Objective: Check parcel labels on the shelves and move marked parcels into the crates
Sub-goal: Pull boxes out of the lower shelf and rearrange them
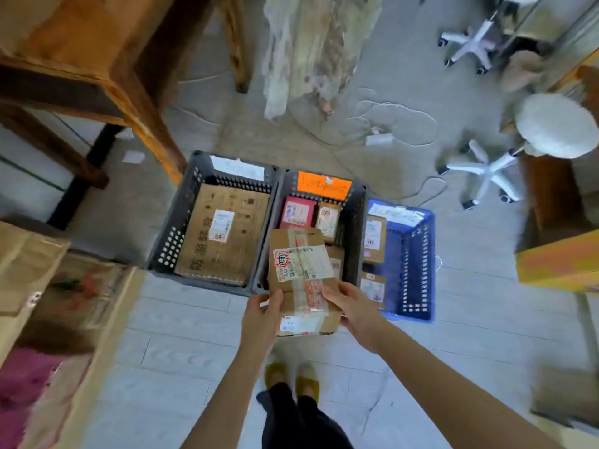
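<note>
Above the middle crate (356, 202), your left hand (262, 315) and right hand (351, 306) grip a labelled parcel (299, 273). All three crates already hold parcels; this one is not yet dropped.

Between my hands (262, 314) I see a brown cardboard parcel (301, 280) with a white label and red-printed tape. Just beyond it, one dark grey crate (353, 228) wears an orange tag; left of that a second dark grey crate (168, 228), right of it a blue perforated crate (415, 260).
</note>
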Demonstrator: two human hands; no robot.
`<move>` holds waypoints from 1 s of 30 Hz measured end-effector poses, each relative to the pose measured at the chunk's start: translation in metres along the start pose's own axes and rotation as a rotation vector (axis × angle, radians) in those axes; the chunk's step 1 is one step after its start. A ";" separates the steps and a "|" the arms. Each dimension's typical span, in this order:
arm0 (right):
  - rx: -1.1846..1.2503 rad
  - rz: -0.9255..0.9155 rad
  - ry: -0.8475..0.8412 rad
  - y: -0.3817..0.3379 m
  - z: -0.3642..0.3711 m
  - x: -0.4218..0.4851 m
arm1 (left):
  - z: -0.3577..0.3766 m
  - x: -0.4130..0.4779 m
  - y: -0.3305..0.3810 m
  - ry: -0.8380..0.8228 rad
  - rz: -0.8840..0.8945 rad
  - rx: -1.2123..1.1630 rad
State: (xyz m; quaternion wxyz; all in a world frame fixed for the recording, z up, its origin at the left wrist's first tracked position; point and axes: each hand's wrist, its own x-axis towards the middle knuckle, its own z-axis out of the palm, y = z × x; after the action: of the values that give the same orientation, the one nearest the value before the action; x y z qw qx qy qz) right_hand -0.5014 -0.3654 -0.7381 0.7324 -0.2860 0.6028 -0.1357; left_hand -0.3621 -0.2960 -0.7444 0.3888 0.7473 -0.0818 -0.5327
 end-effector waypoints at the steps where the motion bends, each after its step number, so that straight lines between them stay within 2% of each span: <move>1: -0.026 0.016 0.048 0.001 -0.010 0.019 | 0.013 0.018 -0.004 -0.022 -0.010 0.071; 5: -0.161 0.057 0.213 0.019 -0.051 0.129 | 0.072 0.124 -0.033 -0.144 0.038 0.317; 9: -0.289 0.052 0.347 0.068 -0.090 0.267 | 0.137 0.255 -0.095 -0.230 0.055 0.482; 13: -0.312 0.058 0.422 0.126 -0.117 0.379 | 0.184 0.356 -0.160 -0.246 0.009 0.512; 17: -0.307 0.123 0.461 0.168 -0.129 0.434 | 0.203 0.404 -0.204 -0.226 -0.064 0.571; 20: -0.341 0.145 0.459 0.173 -0.132 0.444 | 0.203 0.410 -0.210 -0.262 -0.083 0.562; 23: -0.418 0.078 0.471 0.151 -0.125 0.422 | 0.185 0.383 -0.187 -0.221 -0.068 0.504; 27: -0.502 -0.028 0.351 0.081 -0.079 0.333 | 0.122 0.297 -0.127 -0.069 -0.061 0.355; 30: -0.570 -0.108 0.181 0.027 -0.014 0.243 | 0.052 0.212 -0.073 0.066 -0.014 0.170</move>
State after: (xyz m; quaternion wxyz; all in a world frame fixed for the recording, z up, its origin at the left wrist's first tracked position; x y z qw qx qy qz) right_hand -0.4618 -0.4793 -0.9510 0.5575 -0.4985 0.6634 -0.0248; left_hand -0.3391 -0.3853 -0.9555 0.3230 0.7953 -0.1086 -0.5014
